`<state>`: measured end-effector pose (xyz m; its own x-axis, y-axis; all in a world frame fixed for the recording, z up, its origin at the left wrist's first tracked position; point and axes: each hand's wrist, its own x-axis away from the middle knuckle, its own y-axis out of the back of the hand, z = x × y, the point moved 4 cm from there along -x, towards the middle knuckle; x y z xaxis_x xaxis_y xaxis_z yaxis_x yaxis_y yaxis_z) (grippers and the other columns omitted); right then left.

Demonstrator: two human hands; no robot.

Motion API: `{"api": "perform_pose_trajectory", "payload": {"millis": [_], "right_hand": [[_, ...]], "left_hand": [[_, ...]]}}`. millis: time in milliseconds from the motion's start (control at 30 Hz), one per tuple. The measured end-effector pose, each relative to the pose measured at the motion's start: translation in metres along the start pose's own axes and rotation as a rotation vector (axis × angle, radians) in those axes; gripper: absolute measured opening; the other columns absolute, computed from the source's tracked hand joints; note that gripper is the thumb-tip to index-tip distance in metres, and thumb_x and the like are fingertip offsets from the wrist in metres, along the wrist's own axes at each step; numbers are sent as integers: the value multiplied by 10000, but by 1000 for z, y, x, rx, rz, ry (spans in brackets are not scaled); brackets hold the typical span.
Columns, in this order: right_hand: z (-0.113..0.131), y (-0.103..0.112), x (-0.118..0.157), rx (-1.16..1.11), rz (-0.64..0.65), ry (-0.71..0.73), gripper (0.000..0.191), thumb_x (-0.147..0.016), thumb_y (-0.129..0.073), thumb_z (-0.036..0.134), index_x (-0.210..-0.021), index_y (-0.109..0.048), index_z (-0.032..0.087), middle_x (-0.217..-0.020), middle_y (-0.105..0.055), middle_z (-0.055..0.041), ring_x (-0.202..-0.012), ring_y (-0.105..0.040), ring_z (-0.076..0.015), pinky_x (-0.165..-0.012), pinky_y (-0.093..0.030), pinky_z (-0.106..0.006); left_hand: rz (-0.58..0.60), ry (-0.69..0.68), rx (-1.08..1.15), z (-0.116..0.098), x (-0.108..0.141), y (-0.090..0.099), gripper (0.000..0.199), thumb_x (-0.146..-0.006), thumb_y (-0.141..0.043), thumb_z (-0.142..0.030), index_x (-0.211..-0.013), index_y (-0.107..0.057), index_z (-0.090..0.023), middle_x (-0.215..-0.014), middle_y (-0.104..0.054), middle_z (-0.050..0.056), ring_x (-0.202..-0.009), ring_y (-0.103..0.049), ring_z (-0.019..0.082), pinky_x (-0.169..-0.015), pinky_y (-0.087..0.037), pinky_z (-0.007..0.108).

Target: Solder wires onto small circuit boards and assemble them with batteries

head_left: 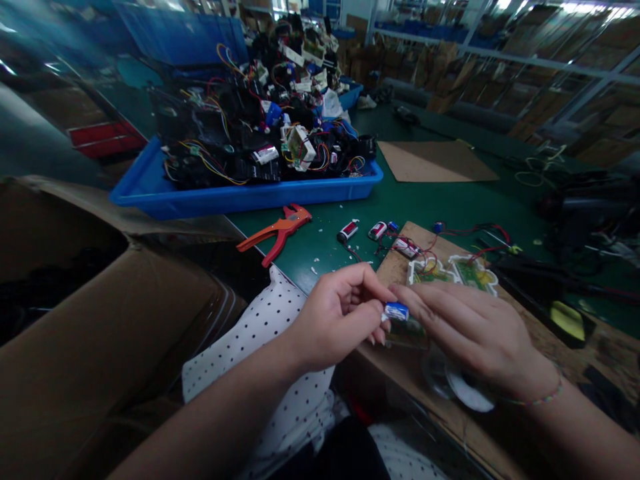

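Between my two hands is a small blue cylinder (397, 311) with a whitish end, perhaps a wrapped battery cell. My left hand (343, 317) pinches it by its left end with thumb and fingers. From the other side, my right hand (470, 330) has its fingers together against it, their tips meeting those of my left hand; its thumb is hidden. Under the hands lies a brown board (407, 233). Beyond my right hand sit circuit boards in clear, white-edged cases (473, 273). Red-and-white batteries (379, 231) with red wires rest on the green table (325, 240).
An orange-red wire stripper (283, 230) lies at the table edge. Behind it, a blue tray (240, 200) is heaped with wired electronic parts. A cardboard sheet (435, 160) lies beyond. A tape roll (467, 387) is below my right hand; an open cardboard box (100, 300) stands left.
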<state>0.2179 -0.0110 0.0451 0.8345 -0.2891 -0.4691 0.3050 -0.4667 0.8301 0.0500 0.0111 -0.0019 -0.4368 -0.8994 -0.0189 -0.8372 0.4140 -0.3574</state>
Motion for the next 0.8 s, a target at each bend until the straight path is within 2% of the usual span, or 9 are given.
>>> {"api": "perform_pose_trajectory", "payload": {"millis": [133, 400, 500, 600, 800], "right_hand": [[-1, -1, 2, -30, 8, -10, 287, -951, -495, 70, -1217, -591, 16, -1030, -726, -158, -952, -673, -235, -814, -580, -360], [-5, -6, 6, -181, 12, -164, 339, -914, -585, 78, -1253, -587, 104, -1021, -719, -135, -910, -676, -216, -726, -554, -314], [-7, -11, 8, -230, 14, -201, 364, -905, -599, 74, -1266, -567, 106, -1004, -711, -125, -843, -667, -201, -661, -532, -304], [-8, -14, 9, -230, 35, -211, 368, -900, -604, 68, -1263, -564, 113, -1000, -711, -116, -820, -663, -194, -640, -521, -298], [-8, -16, 7, -252, 53, -238, 315, -915, -583, 76, -1226, -588, 122, -983, -713, -114, -811, -668, -183, -652, -515, -280]], "left_hand": [[13, -26, -34, 0, 1, 1, 84, -872, -676, -162, -883, -595, -144, -714, -665, -11, -563, -642, 57, -538, -521, 142], [-8, -26, -22, 0, 2, 0, 74, -853, -615, -73, -870, -585, -139, -702, -663, -15, -554, -650, 55, -542, -528, 136], [2, -15, -10, 0, 2, 0, 23, -889, -616, -126, -908, -606, -134, -733, -679, 1, -578, -663, 63, -561, -548, 149], [3, -25, -57, 1, 3, 0, 72, -884, -672, -167, -906, -611, -136, -760, -689, 7, -595, -660, 64, -572, -546, 152], [-18, -31, -91, 4, 2, 2, 76, -872, -633, -84, -914, -605, -142, -752, -686, 0, -595, -671, 72, -571, -540, 156]]}}
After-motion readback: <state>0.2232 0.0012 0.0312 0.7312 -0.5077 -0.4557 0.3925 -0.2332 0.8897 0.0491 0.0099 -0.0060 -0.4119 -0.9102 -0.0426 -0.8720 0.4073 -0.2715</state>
